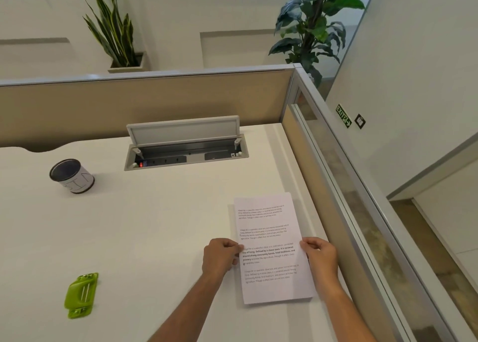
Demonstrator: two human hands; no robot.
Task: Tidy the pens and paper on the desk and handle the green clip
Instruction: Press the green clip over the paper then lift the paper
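Note:
A stack of printed white paper (271,228) lies at the right side of the white desk (155,225), lengthwise away from me. My left hand (219,256) pinches its left edge about halfway along. My right hand (322,255) grips the right edge opposite. The green clip (80,294) lies flat near the desk's front left, well away from both hands. A dark round pen cup (72,175) with a white label stands at the back left, tilted in the wide view; I see no pens in it or on the desk.
An open cable tray (185,151) with its lid raised is sunk into the desk at the back. Beige partition panels (155,104) wall the desk at the back and along the right. Potted plants stand beyond the partition.

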